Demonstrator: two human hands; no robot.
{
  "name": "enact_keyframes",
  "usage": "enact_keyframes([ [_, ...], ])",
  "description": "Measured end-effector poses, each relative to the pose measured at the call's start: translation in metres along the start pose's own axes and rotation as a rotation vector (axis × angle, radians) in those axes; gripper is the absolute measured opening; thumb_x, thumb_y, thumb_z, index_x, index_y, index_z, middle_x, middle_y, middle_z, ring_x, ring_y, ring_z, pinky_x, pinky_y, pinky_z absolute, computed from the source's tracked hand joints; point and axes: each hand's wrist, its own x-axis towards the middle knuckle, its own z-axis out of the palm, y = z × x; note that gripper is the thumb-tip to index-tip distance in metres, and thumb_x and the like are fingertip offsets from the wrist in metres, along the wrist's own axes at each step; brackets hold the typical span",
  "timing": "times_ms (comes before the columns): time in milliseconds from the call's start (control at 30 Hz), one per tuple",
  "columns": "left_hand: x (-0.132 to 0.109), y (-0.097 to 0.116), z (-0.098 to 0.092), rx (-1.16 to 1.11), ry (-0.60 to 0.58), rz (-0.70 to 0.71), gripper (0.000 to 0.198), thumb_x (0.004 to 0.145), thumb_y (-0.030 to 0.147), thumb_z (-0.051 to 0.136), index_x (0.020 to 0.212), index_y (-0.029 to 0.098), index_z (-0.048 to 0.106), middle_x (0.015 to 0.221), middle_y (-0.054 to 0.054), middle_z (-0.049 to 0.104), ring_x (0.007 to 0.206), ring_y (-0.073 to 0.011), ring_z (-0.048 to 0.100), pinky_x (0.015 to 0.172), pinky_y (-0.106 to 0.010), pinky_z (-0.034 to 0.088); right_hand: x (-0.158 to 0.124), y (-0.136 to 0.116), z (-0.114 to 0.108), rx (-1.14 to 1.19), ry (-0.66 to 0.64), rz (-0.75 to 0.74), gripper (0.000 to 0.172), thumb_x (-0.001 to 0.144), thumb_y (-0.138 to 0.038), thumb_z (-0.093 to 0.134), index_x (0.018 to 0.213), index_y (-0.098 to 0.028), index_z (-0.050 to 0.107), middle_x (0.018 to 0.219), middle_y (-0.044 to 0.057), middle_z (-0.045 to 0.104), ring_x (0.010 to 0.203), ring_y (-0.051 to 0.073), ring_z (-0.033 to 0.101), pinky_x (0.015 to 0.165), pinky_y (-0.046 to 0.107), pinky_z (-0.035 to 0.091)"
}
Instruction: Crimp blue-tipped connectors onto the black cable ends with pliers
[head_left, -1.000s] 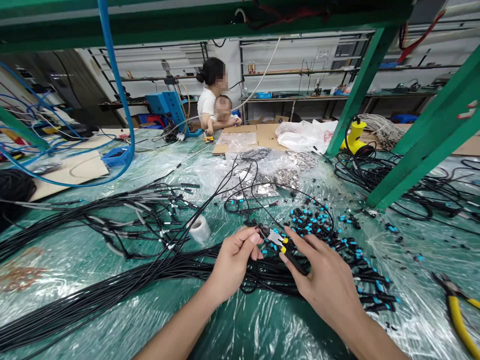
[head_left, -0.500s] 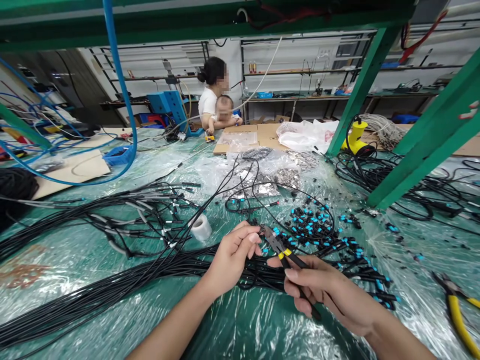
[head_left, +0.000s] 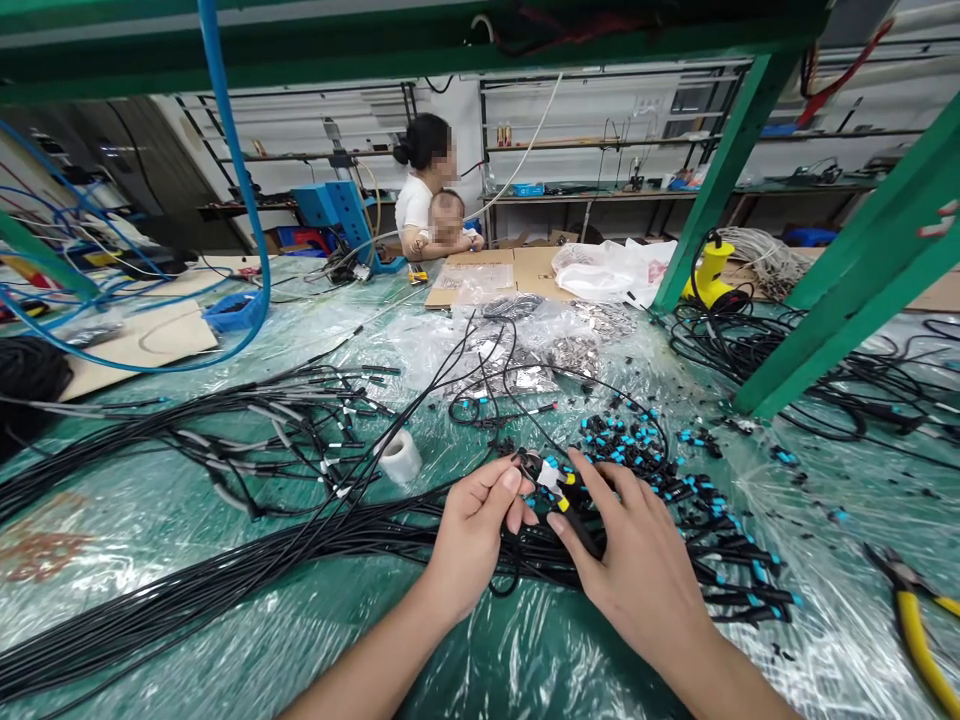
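Observation:
My left hand (head_left: 469, 530) is closed, thumb and fingertips pinching a small dark piece (head_left: 517, 458) that the fingers mostly hide. Pliers with black-and-yellow handles (head_left: 553, 482) lie between the two hands, jaws close to the left fingertips. Palm down over their handles is my right hand (head_left: 649, 560), fingers spread and thumb beside the grip; the handle ends are hidden beneath it. Under both hands runs a thick bundle of black cables (head_left: 322, 540). Many small black connectors with blue parts (head_left: 622, 445) lie just beyond the right hand.
A white roll (head_left: 400, 458) stands left of the hands. Bags of metal parts (head_left: 525, 350) lie farther back. Another pair of yellow-handled pliers (head_left: 911, 610) rests at right. Green posts (head_left: 847, 270) rise at right, and a blue hose (head_left: 240, 180) hangs at left. Across the table, a person (head_left: 420, 190) holds a child.
My right hand has turned palm down and loosened from its grip on the pliers, its fingers spreading. The left hand stays pinched and has shifted slightly right.

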Motion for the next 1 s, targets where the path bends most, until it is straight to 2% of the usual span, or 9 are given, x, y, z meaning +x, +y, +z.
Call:
enact_keyframes([
  [133,-0.003,0.001,0.003,-0.039,-0.011,-0.031,0.027,0.091,0.038,0.059,0.082,0.014,0.068,0.054,0.004,0.05,0.056,-0.0098,0.05,0.059,-0.021,0.04,-0.001,0.0,0.004,-0.036,0.004,-0.003,0.06,0.092,-0.052,0.046,0.146,-0.029,0.034,0.117,0.01,0.054,0.103,0.029,0.055,0.088,0.046,0.047],
  [367,0.004,0.003,-0.007,-0.012,-0.086,-0.053,0.025,0.092,0.037,0.057,0.085,0.015,0.066,0.055,0.005,0.046,0.055,-0.0096,0.048,0.061,-0.022,0.041,0.001,-0.001,-0.004,0.135,-0.186,0.046,0.051,0.094,-0.052,0.041,0.142,-0.034,0.041,0.11,0.007,0.06,0.087,0.026,0.061,0.077,0.043,0.049],
  [433,0.008,0.004,-0.013,0.041,-0.128,-0.03,0.026,0.093,0.036,0.056,0.082,0.015,0.065,0.056,0.005,0.045,0.053,-0.0095,0.047,0.06,-0.023,0.04,0.003,-0.004,-0.012,0.299,-0.285,0.086,0.046,0.094,-0.05,0.044,0.137,-0.036,0.046,0.109,0.004,0.063,0.084,0.024,0.061,0.075,0.04,0.049],
  [567,0.013,0.006,-0.024,0.151,-0.215,0.01,0.028,0.095,0.035,0.053,0.078,0.015,0.063,0.056,0.005,0.043,0.054,-0.0101,0.048,0.064,-0.025,0.04,0.008,-0.004,-0.027,0.796,-0.498,0.113,0.037,0.092,-0.046,0.052,0.126,-0.034,0.06,0.099,0.0,0.066,0.091,0.021,0.059,0.082,0.033,0.045],
  [633,0.014,0.007,-0.028,0.159,-0.23,0.014,0.026,0.095,0.034,0.053,0.081,0.016,0.065,0.06,0.004,0.046,0.056,-0.01,0.048,0.063,-0.026,0.039,0.007,0.001,-0.03,1.025,-0.614,0.194,0.037,0.091,-0.046,0.056,0.124,-0.031,0.062,0.091,0.0,0.063,0.081,0.016,0.057,0.073,0.027,0.043],
  [733,0.014,0.007,-0.031,0.137,-0.235,0.002,0.022,0.094,0.033,0.055,0.087,0.016,0.067,0.063,0.003,0.05,0.056,-0.0097,0.05,0.062,-0.026,0.038,0.005,0.011,-0.027,1.379,-0.862,0.418,0.045,0.09,-0.051,0.055,0.127,-0.025,0.06,0.078,-0.001,0.053,0.058,0.009,0.047,0.054,0.022,0.032],
  [833,0.014,0.005,-0.032,0.12,-0.228,0.005,0.019,0.093,0.032,0.056,0.091,0.017,0.067,0.062,0.004,0.052,0.055,-0.0094,0.05,0.065,-0.027,0.039,0.005,0.014,-0.025,1.584,-1.013,0.531,0.052,0.091,-0.055,0.048,0.129,-0.019,0.058,0.076,-0.001,0.048,0.052,0.007,0.043,0.052,0.022,0.03],
  [900,0.014,0.005,-0.031,0.148,-0.21,0.026,0.019,0.094,0.032,0.055,0.091,0.017,0.067,0.06,0.005,0.051,0.056,-0.0098,0.051,0.069,-0.028,0.04,0.006,0.01,-0.025,1.442,-0.93,0.46,0.051,0.091,-0.055,0.049,0.128,-0.021,0.059,0.077,0.0,0.05,0.055,0.008,0.046,0.054,0.023,0.032],
  [1000,0.013,0.008,-0.026,0.202,-0.183,0.051,0.022,0.094,0.033,0.054,0.087,0.016,0.067,0.057,0.005,0.049,0.057,-0.0109,0.052,0.069,-0.027,0.041,0.006,-0.001,-0.022,0.92,-0.59,0.231,0.046,0.09,-0.053,0.052,0.127,-0.028,0.059,0.089,0.003,0.058,0.076,0.017,0.055,0.07,0.029,0.043],
])
